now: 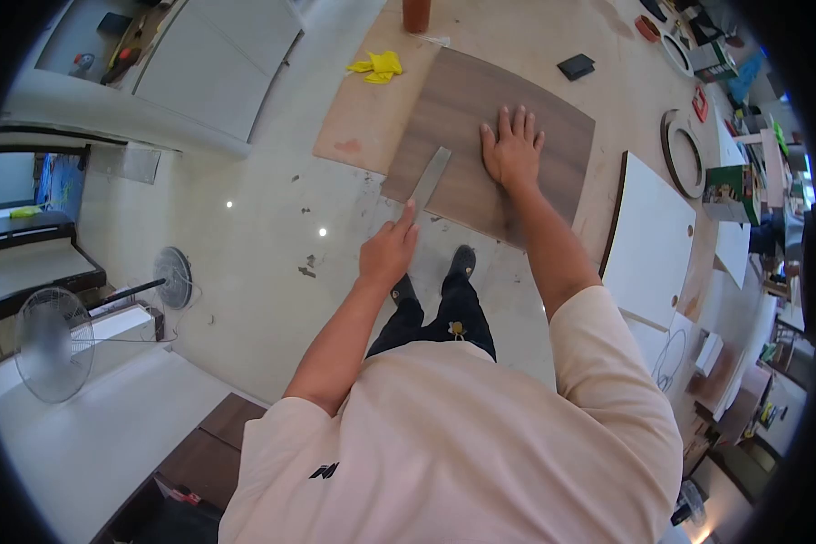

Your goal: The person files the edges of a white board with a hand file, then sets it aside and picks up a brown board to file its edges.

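A wood-grain brown board (553, 118) lies flat on the worktable. My left hand (390, 247) is closed around the near end of a flat metal file (433, 172), its index finger stretched along the tool. The file crosses the board's near edge, and its far end overlaps the top face. Over to the right, my right hand (514, 150) rests palm down on the board with fingers spread, holding nothing. The grip end of the file is hidden inside my left hand.
A yellow cloth (377, 66) and an orange-brown container (416, 16) are at the table's far left. A black wallet-like item (576, 66) lies beyond the board. To the right are a white panel (646, 240), a ring-shaped piece (683, 154) and a green box (731, 193). A fan (54, 344) stands left.
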